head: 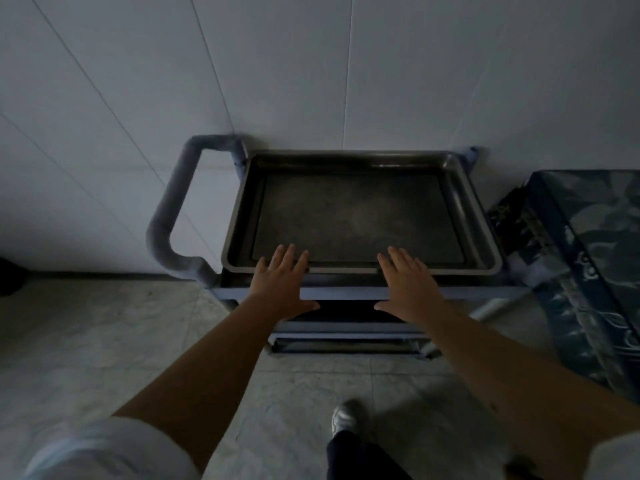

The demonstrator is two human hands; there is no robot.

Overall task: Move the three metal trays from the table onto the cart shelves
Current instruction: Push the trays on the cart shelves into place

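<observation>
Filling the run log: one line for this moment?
tray: on cart top shelf | left hand: open, flat | right hand: open, flat | holding: nothing

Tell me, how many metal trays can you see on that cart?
2. One tray sits on the top shelf, with both open hands over its near rim. A second tray shows only as a rim on a lower shelf. The middle shelf is dark, so another may be hidden.
</observation>
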